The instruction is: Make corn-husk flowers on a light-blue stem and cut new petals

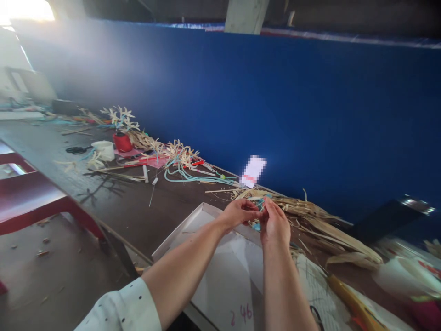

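My left hand [241,212] and my right hand [276,225] meet above the far edge of a shallow white cardboard box lid [223,280]. Thumb and fingers of both hands are drawn together in a pinch. A bit of light blue material [261,202] shows between the fingertips, but most of it is hidden, so I cannot make out its kind. Just beyond my hands lies a heap of dry, straw-coloured husk strips [303,207]. Light blue cord-like stems [200,178] with pale husk flowers [179,153] rest on the table farther left.
Along the blue wall [292,101] stand a red pot [122,142] with pale flowers and a white cup [103,150]. Black scissors [77,150] lie nearby. At the right are a white container [406,276] and a yellow tool [354,301]. A red stool [37,197] stands left.
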The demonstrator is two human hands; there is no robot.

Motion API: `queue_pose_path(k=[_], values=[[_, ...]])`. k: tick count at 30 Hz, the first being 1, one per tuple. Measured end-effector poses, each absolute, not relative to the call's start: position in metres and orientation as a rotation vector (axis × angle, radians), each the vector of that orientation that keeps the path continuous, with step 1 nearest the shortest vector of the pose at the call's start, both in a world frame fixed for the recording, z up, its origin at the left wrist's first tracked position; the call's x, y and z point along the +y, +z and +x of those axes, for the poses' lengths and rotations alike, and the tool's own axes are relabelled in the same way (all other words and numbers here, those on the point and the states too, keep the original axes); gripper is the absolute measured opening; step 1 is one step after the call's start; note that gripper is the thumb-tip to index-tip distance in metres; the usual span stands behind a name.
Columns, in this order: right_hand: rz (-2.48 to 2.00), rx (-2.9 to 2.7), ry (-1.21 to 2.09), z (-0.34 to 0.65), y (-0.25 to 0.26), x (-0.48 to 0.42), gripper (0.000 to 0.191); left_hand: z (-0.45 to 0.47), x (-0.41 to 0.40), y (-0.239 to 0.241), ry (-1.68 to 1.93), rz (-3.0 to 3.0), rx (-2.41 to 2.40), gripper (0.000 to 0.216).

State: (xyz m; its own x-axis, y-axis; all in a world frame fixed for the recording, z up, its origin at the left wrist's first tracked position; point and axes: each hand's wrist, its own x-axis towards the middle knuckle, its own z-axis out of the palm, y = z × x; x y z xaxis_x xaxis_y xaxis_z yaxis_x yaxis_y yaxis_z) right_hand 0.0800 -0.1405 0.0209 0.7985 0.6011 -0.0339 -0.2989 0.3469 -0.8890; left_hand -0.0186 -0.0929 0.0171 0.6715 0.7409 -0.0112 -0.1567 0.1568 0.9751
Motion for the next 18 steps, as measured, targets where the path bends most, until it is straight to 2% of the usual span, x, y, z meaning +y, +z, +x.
queue_pose_path(k=[8,18], values=[[-1.059,-0.343,0.583,0.078,0.019,-0.139,0.033,-0.011,-0.091,0.009,0.764,1.344,0.604,0.041],[-1.064,-0.331,0.592,0.07,0.025,-0.14,0.03,-0.007,-0.098,-0.002,0.962,1.728,0.719,0.023]])
